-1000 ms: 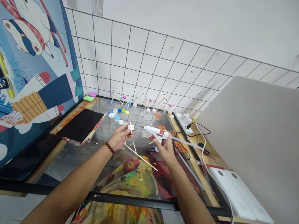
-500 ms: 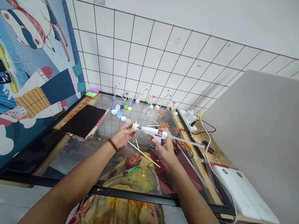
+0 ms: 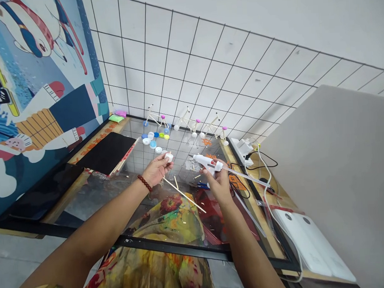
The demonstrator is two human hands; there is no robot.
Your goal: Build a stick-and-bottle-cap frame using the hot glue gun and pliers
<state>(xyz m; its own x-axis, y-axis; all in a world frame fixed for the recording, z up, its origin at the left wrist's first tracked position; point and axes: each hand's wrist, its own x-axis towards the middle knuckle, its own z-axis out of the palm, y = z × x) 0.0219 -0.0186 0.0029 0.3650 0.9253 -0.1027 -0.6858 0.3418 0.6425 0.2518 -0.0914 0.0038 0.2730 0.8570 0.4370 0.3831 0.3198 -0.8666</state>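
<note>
Between the fingertips of my left hand (image 3: 159, 170) is a white bottle cap (image 3: 169, 157), held above the glass tabletop. My right hand (image 3: 219, 179) grips a white hot glue gun (image 3: 205, 161) by its handle, with a long clear glue stick (image 3: 247, 177) jutting from its back. The gun's nozzle points left toward the cap, with a gap between them. Under my hands lie a long thin wooden stick (image 3: 185, 195) and several short stick pieces. Blue-handled pliers (image 3: 202, 185) rest partly behind my right hand.
Three small stick-and-cap bicycle models (image 3: 188, 122) stand along the back by the wire grid. Several loose bottle caps (image 3: 153, 144) lie in front of them. A black board (image 3: 111, 152) is at left. At right are a power strip (image 3: 242, 151), cables and a white box-like object (image 3: 312, 240).
My right hand has drawn the glue gun away to the right, so its nozzle is now apart from the cap. The left hand has turned the cap slightly and still holds it.
</note>
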